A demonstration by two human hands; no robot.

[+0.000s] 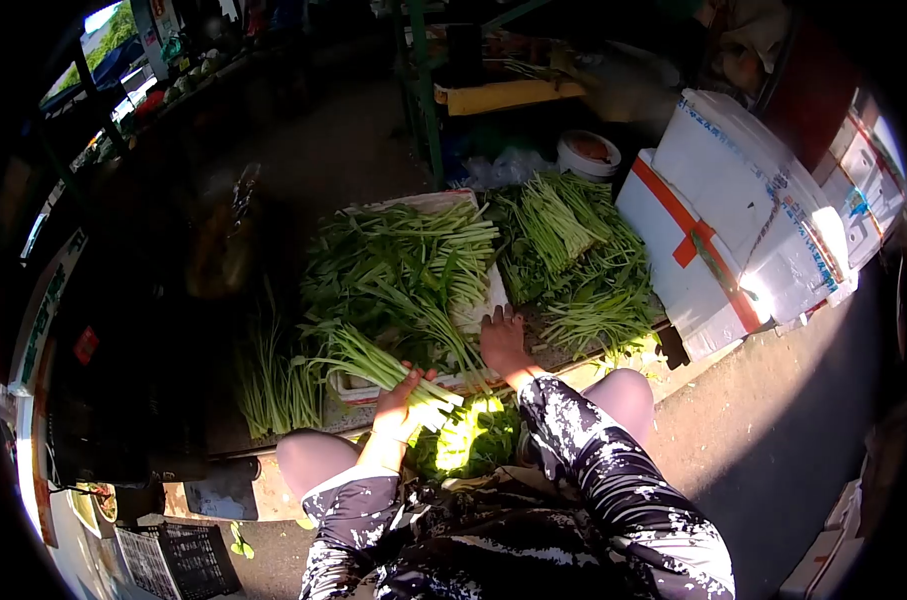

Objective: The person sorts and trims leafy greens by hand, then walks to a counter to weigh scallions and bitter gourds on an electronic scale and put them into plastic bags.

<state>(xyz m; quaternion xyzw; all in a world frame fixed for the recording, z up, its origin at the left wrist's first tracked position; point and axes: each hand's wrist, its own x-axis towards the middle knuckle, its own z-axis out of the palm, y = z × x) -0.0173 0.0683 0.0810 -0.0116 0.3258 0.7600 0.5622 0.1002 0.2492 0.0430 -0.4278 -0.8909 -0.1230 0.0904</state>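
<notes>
My left hand [401,400] is closed around a bunch of water spinach [365,360], its pale cut ends toward my lap and the leaves pointing away. My right hand [503,340] has its fingers stretched forward over the near right edge of a white foam box [493,295], beside loose stalks; nothing shows in its grasp. Inside the box lies a thick heap of water spinach stalks [403,260]. Between my knees, sunlit leafy greens [468,440] lie below both hands.
More stalks are piled right of the box [573,240] and at its left [278,385]. White foam boxes with orange tape [698,220] stand at the right. A white bucket [588,155] sits behind; a dark plastic crate [178,560] is at lower left.
</notes>
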